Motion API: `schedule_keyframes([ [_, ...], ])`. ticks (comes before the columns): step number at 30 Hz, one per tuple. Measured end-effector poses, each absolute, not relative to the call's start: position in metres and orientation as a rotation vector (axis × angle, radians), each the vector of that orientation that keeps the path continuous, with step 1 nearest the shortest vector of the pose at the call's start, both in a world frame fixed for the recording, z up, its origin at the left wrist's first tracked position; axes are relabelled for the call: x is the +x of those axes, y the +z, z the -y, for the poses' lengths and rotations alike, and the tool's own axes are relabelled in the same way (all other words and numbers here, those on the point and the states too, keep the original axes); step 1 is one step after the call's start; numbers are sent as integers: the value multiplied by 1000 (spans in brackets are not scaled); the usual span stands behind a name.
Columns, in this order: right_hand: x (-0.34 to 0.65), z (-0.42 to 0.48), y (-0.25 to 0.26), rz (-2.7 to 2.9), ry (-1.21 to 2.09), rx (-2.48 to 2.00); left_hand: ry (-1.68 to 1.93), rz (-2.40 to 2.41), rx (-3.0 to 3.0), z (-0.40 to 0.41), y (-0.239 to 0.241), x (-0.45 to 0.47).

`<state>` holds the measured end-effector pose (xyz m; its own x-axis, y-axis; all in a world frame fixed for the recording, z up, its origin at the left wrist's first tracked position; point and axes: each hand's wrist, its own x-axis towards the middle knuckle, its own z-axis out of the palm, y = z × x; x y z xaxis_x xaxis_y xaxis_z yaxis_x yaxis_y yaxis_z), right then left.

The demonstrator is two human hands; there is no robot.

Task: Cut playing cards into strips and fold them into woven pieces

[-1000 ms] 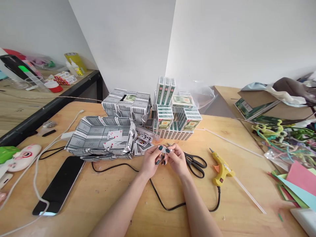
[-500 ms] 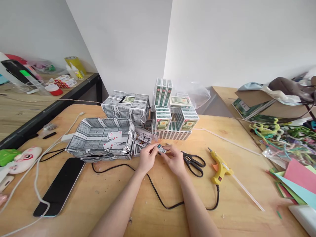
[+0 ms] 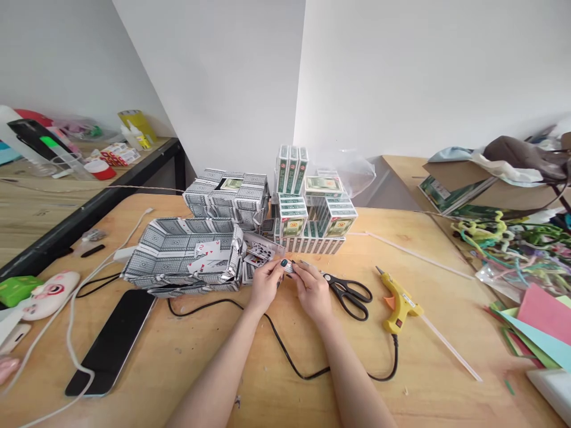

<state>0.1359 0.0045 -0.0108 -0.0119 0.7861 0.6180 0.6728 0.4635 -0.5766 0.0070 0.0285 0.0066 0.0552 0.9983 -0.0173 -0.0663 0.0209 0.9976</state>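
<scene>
Left hand (image 3: 266, 286) and right hand (image 3: 314, 292) nearly meet above the table (image 3: 196, 345), as I see it both pinching a small piece of card (image 3: 289, 268) between thumb and fingers, just beside some loose playing cards (image 3: 263, 247). It looks light and thin, springy but easily creased, so its edges seem the safest hold. Left of the hands stands an open box (image 3: 161, 236) built of cards, a few face-up cards (image 3: 206, 252) lying inside.

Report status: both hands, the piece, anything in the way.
Left hand, right hand: both pinching. Small pale piece: between them, mostly hidden. Close by: scissors beside right hand, black cord passing under both forearms.
</scene>
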Motion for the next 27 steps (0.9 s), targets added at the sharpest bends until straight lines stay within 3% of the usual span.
schedule_keyframes([
  [27,131,-3,-5,1699,321,-1226,1257,-1002,926,-28,5,17],
])
